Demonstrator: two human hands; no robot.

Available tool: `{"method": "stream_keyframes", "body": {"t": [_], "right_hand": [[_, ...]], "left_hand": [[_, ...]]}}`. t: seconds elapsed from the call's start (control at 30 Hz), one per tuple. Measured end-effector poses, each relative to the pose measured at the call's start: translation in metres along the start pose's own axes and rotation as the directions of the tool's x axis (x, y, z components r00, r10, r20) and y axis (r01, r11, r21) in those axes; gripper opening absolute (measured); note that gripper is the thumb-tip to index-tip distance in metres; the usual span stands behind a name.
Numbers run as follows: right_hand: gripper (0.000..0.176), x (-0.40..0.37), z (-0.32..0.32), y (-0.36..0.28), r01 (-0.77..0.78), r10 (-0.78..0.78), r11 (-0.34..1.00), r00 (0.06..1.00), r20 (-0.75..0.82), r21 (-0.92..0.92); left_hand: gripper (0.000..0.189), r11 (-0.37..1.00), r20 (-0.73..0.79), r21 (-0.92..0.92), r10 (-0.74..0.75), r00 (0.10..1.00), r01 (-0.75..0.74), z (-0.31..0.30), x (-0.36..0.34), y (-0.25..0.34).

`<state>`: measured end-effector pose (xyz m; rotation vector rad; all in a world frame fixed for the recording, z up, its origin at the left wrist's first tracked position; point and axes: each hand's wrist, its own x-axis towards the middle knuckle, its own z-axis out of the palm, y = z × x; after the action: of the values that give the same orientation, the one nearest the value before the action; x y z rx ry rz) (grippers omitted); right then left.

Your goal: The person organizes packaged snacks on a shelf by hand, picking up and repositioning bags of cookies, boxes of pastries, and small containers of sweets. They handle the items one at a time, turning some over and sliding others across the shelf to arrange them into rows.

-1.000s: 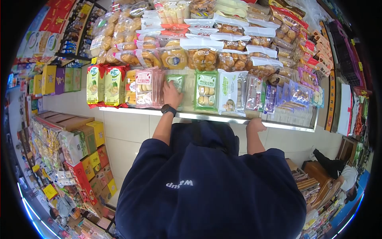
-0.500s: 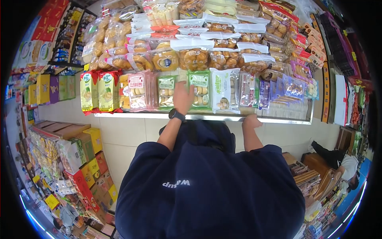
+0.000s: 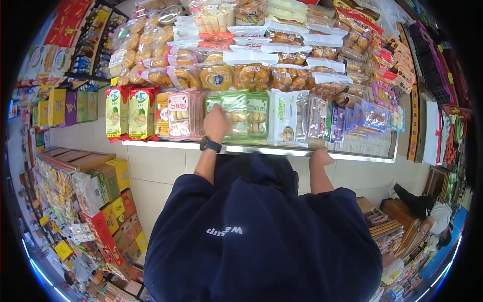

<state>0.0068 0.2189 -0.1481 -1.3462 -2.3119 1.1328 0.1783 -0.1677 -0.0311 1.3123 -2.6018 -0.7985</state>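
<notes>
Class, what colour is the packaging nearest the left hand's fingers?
Green packaging, seen best in the head view.

Bagged bread point(image 3: 251, 77) in rows, yellow box point(image 3: 57, 107) at left, dark crate point(image 3: 429, 53), tiled floor point(image 3: 158, 163)

Shop, grocery or snack type. Evidence: a metal-edged tabletop point(image 3: 261, 150) displays packaged breads point(image 3: 251, 76) in repeated rows; matching green packets point(image 3: 257, 116) line its front. Further stock: a rack of bottles point(image 3: 89, 58), upper left, and printed cartons point(image 3: 111, 221), piled lower left. Floor point(image 3: 161, 165): pale tile. Lighting: strip lights point(image 3: 36, 261) show at the lower edges. Other people point(image 3: 440, 216) appear among goods at the far sides.
</notes>
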Motion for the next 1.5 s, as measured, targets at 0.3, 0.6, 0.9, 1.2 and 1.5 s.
{"method": "stream_keyframes", "body": {"t": [0.3,0.6,0.9,1.2,1.5], "right_hand": [[0.06,0.003,0.002,0.002,-0.029,0.029,1.0,1.0,0.01,0.003],[0.065,0.01,0.006,0.008,-0.035,0.035,0.999,0.999,0.0,-0.04],[0.063,0.004,0.003,0.006,0.016,-0.016,1.0,1.0,0.019,0.002],[0.065,0.001,0.001,-0.002,-0.025,0.025,0.999,1.0,0.016,-0.033],[0.064,-0.001,-0.002,-0.002,-0.016,0.015,1.0,0.999,0.036,0.003]], "left_hand": [[0.013,0.908,-0.028,0.405,-0.102,0.994,0.105,0.0,0.012,-0.043],[0.066,0.919,-0.079,0.381,0.146,0.986,-0.105,0.023,0.0,0.003],[0.077,0.883,-0.044,0.456,0.148,0.988,-0.112,0.042,0.005,-0.029],[0.079,0.901,-0.081,0.428,0.116,0.99,-0.071,0.046,0.004,-0.023],[0.066,0.954,-0.233,0.219,0.253,0.939,-0.203,0.054,0.002,-0.007]]}}
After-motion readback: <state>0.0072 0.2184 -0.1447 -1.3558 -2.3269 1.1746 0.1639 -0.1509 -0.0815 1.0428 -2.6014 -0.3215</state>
